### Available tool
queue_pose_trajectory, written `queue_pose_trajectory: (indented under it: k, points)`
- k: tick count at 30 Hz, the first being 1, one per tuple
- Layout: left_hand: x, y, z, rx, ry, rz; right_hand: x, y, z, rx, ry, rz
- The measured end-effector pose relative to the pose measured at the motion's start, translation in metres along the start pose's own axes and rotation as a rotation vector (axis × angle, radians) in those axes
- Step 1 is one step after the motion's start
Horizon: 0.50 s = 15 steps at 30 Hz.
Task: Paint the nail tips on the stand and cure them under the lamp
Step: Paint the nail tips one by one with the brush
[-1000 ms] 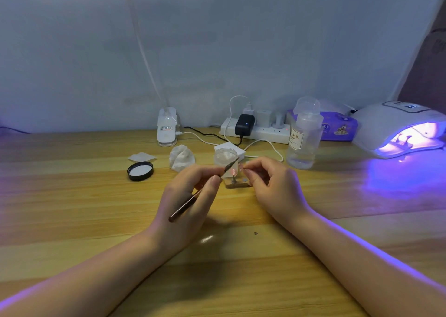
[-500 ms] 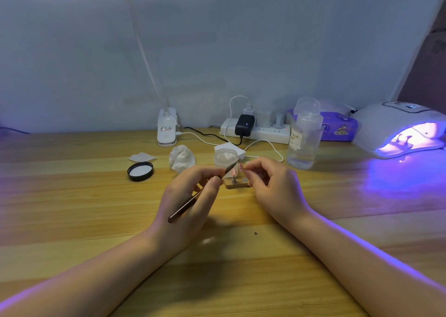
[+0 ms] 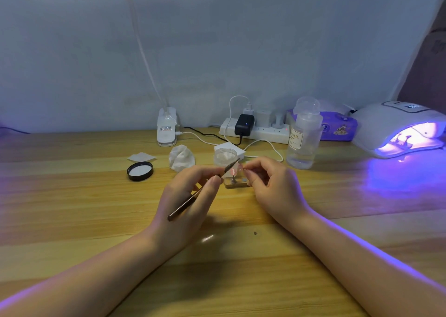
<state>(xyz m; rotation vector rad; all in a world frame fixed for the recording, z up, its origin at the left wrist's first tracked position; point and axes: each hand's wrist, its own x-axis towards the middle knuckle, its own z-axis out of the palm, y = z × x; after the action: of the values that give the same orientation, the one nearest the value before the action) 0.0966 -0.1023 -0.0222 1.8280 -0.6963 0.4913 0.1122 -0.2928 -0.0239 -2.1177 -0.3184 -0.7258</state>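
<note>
I have the brush [image 3: 200,193] pinched in my left hand [image 3: 190,203], thumb and forefinger closed on the shaft near its working end, with the dark handle trailing back down and to the left across my palm. Its long axis runs from lower left to upper right, so the bristle end points up toward the nail tip [image 3: 234,171] in the middle of the wooden table [image 3: 72,220]. That tip shows pinkish red and sits on a small post rising from the clear stand [image 3: 237,183]. The bristles lie just to the left of the tip, touching it or very nearly; I cannot tell which. My right hand [image 3: 270,186] comes in from the other side, fingers curled, thumb and forefinger pinching at the tip's right edge or its holder, which I take as steadying it. So the tip lies between my two sets of fingertips, with the brush hand nearer for the stroke. My next stroke, as I judge it, should follow the brush's own line across the tip. The lamp [image 3: 400,128] glows violet far to the right, well apart from the stand, so my right hand is the nearer one for carrying it there.
</note>
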Motion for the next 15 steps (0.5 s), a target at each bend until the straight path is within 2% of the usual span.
queue_pose_trajectory:
  k: [6, 15]
  points:
    - [-0.0004, -0.0007, -0.0017, -0.013, -0.053, 0.0, 0.0003, 0.0001, -0.0006, -0.007, -0.007, 0.002]
    - [0.0007, -0.0003, 0.0004, -0.025, -0.001, -0.033, 0.0, -0.0004, -0.0002, 0.0, -0.006, 0.016]
